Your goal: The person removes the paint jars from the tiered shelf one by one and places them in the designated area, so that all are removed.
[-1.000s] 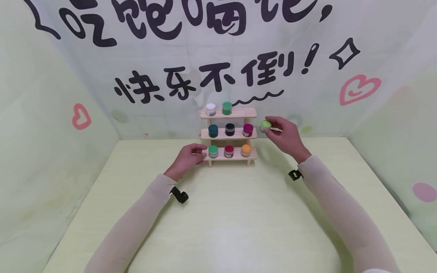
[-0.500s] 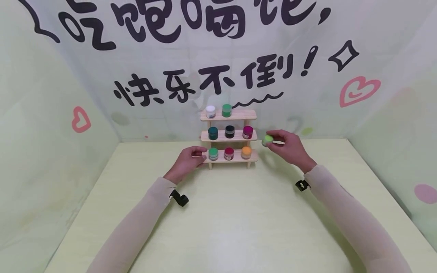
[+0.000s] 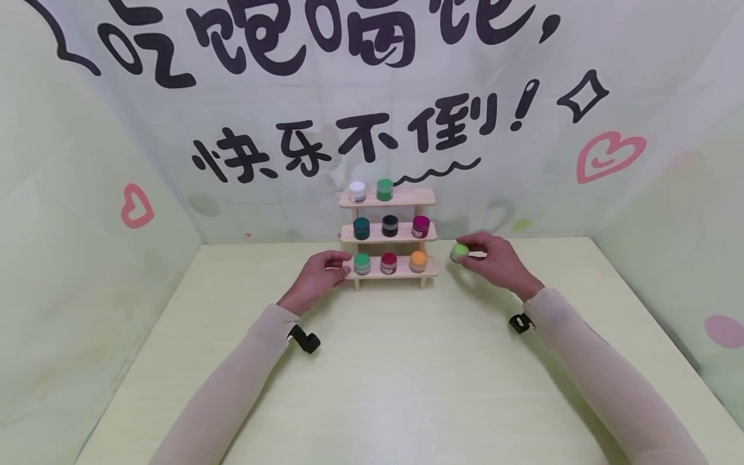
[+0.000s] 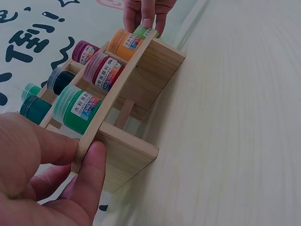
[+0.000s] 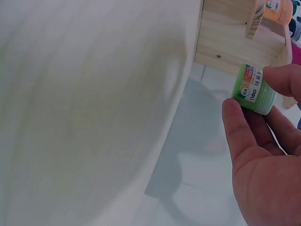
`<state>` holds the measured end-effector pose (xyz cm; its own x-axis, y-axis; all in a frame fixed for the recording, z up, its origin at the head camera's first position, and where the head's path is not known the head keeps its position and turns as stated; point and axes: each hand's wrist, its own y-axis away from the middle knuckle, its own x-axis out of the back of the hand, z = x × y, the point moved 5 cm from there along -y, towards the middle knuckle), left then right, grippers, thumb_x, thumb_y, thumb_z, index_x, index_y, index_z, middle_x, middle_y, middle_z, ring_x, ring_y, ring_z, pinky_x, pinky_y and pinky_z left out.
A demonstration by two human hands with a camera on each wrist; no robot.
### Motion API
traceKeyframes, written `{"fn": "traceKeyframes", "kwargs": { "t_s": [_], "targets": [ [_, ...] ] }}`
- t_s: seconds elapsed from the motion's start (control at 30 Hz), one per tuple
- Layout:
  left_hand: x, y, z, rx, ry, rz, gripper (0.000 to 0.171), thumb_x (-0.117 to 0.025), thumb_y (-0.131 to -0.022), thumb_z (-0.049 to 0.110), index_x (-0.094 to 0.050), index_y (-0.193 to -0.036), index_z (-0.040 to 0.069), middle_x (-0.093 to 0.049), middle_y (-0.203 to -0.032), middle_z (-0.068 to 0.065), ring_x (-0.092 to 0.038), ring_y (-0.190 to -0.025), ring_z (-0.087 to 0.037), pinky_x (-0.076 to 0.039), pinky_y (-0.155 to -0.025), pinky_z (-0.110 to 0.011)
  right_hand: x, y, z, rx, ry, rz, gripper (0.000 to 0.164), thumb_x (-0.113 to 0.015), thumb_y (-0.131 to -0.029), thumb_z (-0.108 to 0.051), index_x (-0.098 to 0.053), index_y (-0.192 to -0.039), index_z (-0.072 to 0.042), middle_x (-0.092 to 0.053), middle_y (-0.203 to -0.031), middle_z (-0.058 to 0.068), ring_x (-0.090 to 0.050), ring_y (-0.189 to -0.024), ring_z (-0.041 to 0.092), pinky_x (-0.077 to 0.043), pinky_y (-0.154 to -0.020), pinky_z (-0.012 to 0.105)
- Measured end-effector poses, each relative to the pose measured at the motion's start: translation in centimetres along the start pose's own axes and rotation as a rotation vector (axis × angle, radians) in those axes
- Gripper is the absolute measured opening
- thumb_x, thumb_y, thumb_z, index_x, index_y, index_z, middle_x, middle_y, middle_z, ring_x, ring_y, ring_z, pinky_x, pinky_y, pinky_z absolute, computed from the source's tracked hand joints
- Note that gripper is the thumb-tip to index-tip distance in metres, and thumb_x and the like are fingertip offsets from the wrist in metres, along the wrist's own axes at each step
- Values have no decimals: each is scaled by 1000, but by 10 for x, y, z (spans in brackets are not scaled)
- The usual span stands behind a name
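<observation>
A three-tier wooden shelf (image 3: pixel 401 272) stands at the back of the table, bearing small paint jars. My left hand (image 3: pixel 318 276) pinches the left end of its lowest board; in the left wrist view thumb and finger grip the board's edge beside a green paint jar (image 4: pixel 77 109). To the right of the shelf my right hand (image 3: pixel 496 261) holds a light green paint jar (image 3: pixel 459 252) between thumb and fingers, above the table. The right wrist view shows that jar's label (image 5: pixel 251 84) facing the camera.
On the lowest tier sit green, red (image 3: pixel 389 263) and orange (image 3: pixel 418 261) jars; the middle holds teal, black and magenta (image 3: pixel 421 227) ones. White (image 3: pixel 357 192) and green (image 3: pixel 385 190) jars stand on top. A printed cloth backdrop (image 3: pixel 290 213) rises behind the table (image 3: pixel 372 361).
My right hand has lowered the light green paint jar from beside the middle tier, slightly to the right. My left hand keeps its grip on the shelf. The head view has tilted slightly.
</observation>
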<state>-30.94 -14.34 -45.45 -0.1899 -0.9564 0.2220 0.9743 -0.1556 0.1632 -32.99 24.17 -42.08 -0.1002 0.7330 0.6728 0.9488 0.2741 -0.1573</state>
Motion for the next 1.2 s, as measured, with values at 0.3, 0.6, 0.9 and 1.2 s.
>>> {"fn": "traceKeyframes", "kwargs": {
  "t_s": [0.3, 0.6, 0.9, 1.2],
  "targets": [
    [-1, -2, -1, 12, -4, 5, 35, -66, -103, 4, -65, -137, 5, -54, -126, -13, -59, -115, -25, -64, -97, -36, 5, -10, 25, -79, 15, -24, 51, -76, -100, -28, -63, -143, -5, -67, -140, 18, -64, -131, 40, -51, -113, 57],
    [-1, -2, -2, 7, 12, 4, 35, -67, -102, 4, -65, -138, 4, -55, -125, -14, -61, -114, -24, -64, -97, -36, 10, -8, 36, -155, 35, -91, 47, -74, -99, -22, -64, -141, -2, -69, -136, 21, -65, -129, 40, -53, -106, 51],
    [0, -3, -5, 44, 35, 3, 36, -67, -102, 6, -64, -138, 7, -59, -124, -15, -65, -112, -24, -64, -98, -34, 13, -3, 50, -195, 48, -132, 48, -75, -99, -24, -64, -142, -5, -66, -140, 21, -65, -129, 39, -54, -106, 48],
    [0, -1, -3, 39, 33, 5, 36, -67, -103, 6, -64, -139, 7, -56, -125, -14, -65, -111, -23, -63, -101, -37, 16, -2, 57, -206, 45, -138, 50, -75, -99, -24, -62, -144, -4, -64, -142, 21, -63, -130, 40, -52, -109, 52]
  ]
}}
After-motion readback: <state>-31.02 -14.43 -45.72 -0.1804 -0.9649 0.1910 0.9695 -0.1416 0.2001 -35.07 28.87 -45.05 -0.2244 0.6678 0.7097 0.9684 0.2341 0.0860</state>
